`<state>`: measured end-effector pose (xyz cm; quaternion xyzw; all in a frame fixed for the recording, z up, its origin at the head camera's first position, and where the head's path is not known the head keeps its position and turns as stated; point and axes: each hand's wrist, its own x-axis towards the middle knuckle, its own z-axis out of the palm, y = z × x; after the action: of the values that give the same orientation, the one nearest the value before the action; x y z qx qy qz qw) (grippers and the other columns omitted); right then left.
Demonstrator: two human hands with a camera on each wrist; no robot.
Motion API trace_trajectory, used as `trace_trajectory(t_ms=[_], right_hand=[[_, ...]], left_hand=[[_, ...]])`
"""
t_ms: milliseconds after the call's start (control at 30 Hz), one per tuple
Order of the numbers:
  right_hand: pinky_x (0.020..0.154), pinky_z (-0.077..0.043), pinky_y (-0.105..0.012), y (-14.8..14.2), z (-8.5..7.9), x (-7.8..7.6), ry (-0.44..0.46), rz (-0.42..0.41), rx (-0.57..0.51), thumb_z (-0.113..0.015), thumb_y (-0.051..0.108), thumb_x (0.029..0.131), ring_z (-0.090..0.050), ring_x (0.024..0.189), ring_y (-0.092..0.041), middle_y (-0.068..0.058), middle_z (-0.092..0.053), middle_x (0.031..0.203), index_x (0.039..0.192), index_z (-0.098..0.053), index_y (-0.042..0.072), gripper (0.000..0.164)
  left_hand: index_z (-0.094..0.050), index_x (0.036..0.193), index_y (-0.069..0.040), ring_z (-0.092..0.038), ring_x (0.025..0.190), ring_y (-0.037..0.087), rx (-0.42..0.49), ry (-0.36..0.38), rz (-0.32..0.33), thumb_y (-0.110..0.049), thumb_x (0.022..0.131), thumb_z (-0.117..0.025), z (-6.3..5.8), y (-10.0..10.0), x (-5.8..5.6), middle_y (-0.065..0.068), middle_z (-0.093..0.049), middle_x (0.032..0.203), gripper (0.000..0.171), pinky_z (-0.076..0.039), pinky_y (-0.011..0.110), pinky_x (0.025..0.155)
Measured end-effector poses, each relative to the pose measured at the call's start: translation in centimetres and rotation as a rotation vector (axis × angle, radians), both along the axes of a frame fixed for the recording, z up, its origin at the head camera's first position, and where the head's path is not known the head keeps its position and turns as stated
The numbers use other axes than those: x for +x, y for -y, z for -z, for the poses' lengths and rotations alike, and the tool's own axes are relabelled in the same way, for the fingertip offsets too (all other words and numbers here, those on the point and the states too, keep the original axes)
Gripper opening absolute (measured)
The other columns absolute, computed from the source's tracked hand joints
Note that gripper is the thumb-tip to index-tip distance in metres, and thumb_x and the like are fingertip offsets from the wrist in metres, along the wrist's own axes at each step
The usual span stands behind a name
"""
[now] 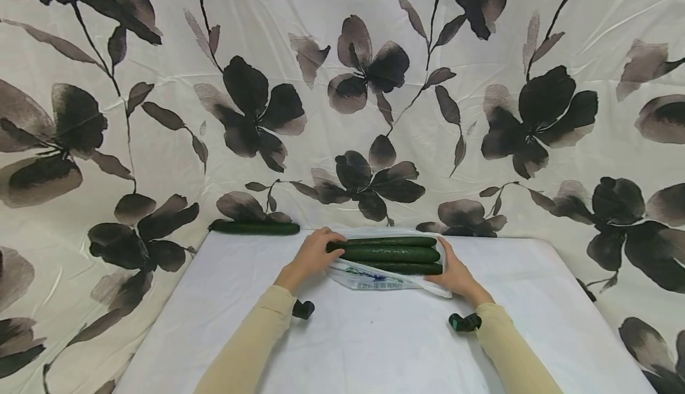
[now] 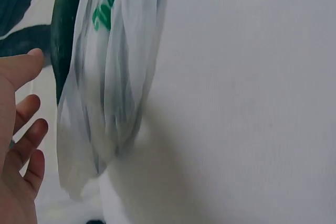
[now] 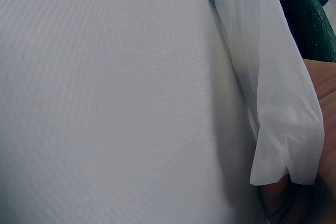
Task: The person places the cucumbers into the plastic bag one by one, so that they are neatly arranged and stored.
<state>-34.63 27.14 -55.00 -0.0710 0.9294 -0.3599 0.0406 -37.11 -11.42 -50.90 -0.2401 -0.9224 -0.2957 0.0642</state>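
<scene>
Several dark green cucumbers lie side by side in a thin white plastic bag, its upper side open. My left hand is at their left ends, thumb and fingertips close to the tips. In the left wrist view its loosely bent fingers stand apart from the bag. My right hand grips the bag's right end, thumb at the front and fingers behind. White film in the right wrist view covers part of this hand.
Another cucumber lies at the back left edge of the white-covered table. Behind the table hangs a floral cloth. Dark wrist devices sit below both hands.
</scene>
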Motion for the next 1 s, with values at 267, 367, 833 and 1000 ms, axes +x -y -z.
trace_trajectory(t_ms=[267,367,833,1000], right_hand=[[0.102,-0.027,-0.068,-0.2,-0.1,-0.3,-0.017,-0.002,0.003,-0.085,0.035,0.074,-0.031,0.131,-0.054,-0.031,-0.023,0.152,0.156,-0.002,0.017,0.118],[0.102,-0.028,-0.068,-0.3,-0.1,-0.5,-0.022,-0.002,0.008,-0.085,0.036,0.074,-0.031,0.131,-0.054,-0.031,-0.023,0.152,0.156,-0.002,0.017,0.118],[0.103,-0.026,-0.068,-0.3,0.5,-0.1,0.005,0.012,-0.017,-0.086,0.038,0.073,-0.029,0.133,-0.054,-0.031,-0.022,0.152,0.156,-0.003,0.018,0.119],[0.103,-0.026,-0.068,-0.2,0.6,0.0,-0.010,0.013,-0.025,-0.086,0.038,0.073,-0.029,0.133,-0.054,-0.031,-0.022,0.152,0.156,-0.004,0.017,0.118]], left_hand=[[-0.072,0.113,-0.012,-0.058,0.096,0.033,0.040,-0.015,-0.005,-0.017,0.090,-0.072,-0.2,2.8,-0.4,0.013,-0.061,0.102,0.023,-0.047,0.044,0.077],[-0.072,0.113,-0.014,-0.057,0.096,0.030,0.027,-0.024,-0.012,-0.017,0.090,-0.071,-0.2,3.8,-0.7,0.013,-0.061,0.103,0.023,-0.047,0.044,0.077],[-0.070,0.117,-0.014,-0.057,0.101,0.031,-0.080,0.002,-0.099,-0.018,0.091,-0.070,0.1,8.5,-1.7,0.015,-0.058,0.109,0.027,-0.046,0.050,0.084],[-0.067,0.122,-0.014,-0.058,0.103,0.033,-0.091,0.019,-0.139,-0.018,0.091,-0.071,0.0,10.1,-2.2,0.013,-0.058,0.113,0.032,-0.046,0.051,0.084]])
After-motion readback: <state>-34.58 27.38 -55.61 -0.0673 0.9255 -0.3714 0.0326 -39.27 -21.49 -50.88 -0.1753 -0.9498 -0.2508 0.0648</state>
